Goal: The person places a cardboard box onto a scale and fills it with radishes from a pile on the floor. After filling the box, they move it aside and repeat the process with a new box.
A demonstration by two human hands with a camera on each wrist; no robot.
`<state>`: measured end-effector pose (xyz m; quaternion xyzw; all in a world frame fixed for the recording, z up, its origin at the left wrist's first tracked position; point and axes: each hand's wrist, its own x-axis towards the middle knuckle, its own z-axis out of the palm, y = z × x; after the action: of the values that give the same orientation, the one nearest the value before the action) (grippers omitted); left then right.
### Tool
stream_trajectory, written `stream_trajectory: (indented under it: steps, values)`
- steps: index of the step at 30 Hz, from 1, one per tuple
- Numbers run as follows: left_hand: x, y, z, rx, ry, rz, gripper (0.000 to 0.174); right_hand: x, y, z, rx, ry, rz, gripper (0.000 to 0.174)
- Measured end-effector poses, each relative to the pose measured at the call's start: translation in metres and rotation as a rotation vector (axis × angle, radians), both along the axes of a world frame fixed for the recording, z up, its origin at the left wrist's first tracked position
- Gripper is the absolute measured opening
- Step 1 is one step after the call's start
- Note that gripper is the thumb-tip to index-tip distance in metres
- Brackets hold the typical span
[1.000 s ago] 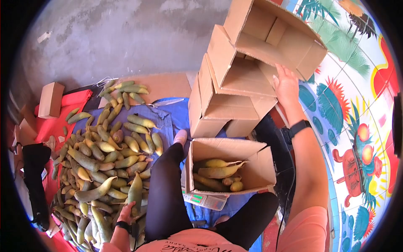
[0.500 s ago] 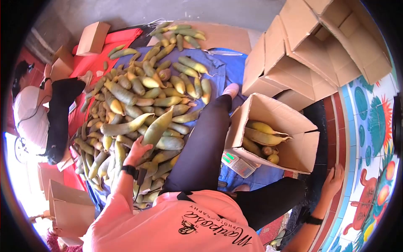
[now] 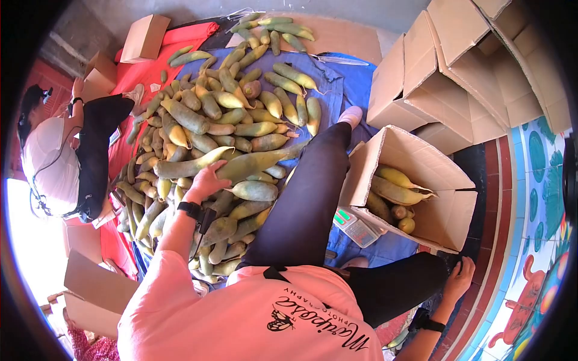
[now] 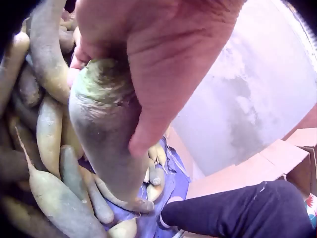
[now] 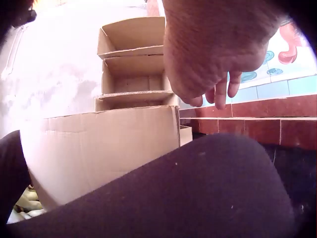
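Note:
With its fingers and thumb around the thick end, my left hand [image 3: 208,180] grips a long green radish [image 3: 259,161] over the pile. In the left wrist view, the same radish [image 4: 106,129] points away from the palm, its cut pale-green top against the fingers. Beneath and around it spreads a heap of green radishes [image 3: 192,114]. My right hand [image 3: 460,278] hangs loosely beside my right knee, holding nothing; the right wrist view shows its fingers [image 5: 220,94] pointing down. Between my legs stands an open cardboard box [image 3: 448,180] with several radishes [image 3: 394,191] inside.
The box sits on a digital scale [image 3: 359,231]. Stacked open cartons [image 3: 415,66] rise at the far right, near the tiled wall [image 3: 536,162]. A blue sheet [image 3: 355,90] covers the floor. Another person [image 3: 57,159] sits at the left, by a red cloth [image 3: 135,78].
My right hand has come down from the stacked cartons to beside my knee. The left hand has raised the radish and tilted it from upright to nearly level. The head view has swung left.

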<state>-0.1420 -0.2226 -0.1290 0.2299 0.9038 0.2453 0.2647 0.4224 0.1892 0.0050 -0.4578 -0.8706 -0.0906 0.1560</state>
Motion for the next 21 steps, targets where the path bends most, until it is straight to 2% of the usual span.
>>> stream_trajectory:
  steps: [2,3,5,7,13,17,19,21]
  values:
    - [-0.014,-0.002,-0.016,0.038,0.244,0.005,0.06,-0.003,-0.002,-0.005,-0.021,0.008,-0.007,0.02]
    - [-0.026,-0.003,-0.02,0.037,0.245,0.006,0.06,-0.003,-0.003,-0.007,-0.037,0.018,-0.021,0.02]
    - [-0.047,0.0,-0.024,-0.088,0.438,0.077,0.056,-0.002,-0.007,-0.015,-0.054,0.029,-0.018,0.019]
    - [-0.055,0.006,-0.025,-0.137,0.472,0.082,0.054,0.001,-0.011,-0.027,-0.075,0.045,-0.019,0.019]
    - [-0.057,0.048,-0.042,-0.038,0.397,0.028,0.051,0.007,-0.023,-0.035,-0.129,0.168,-0.132,0.016]
    - [-0.036,0.089,-0.011,-0.005,0.591,-0.104,0.046,0.002,-0.032,-0.035,-0.12,0.182,-0.133,0.015]
    - [-0.042,0.097,-0.01,-0.044,0.542,-0.117,0.049,0.002,-0.034,-0.038,-0.109,0.185,-0.129,0.015]
    - [-0.048,0.106,-0.006,-0.154,0.678,-0.098,0.055,0.003,-0.034,-0.04,-0.118,0.213,-0.138,0.015]
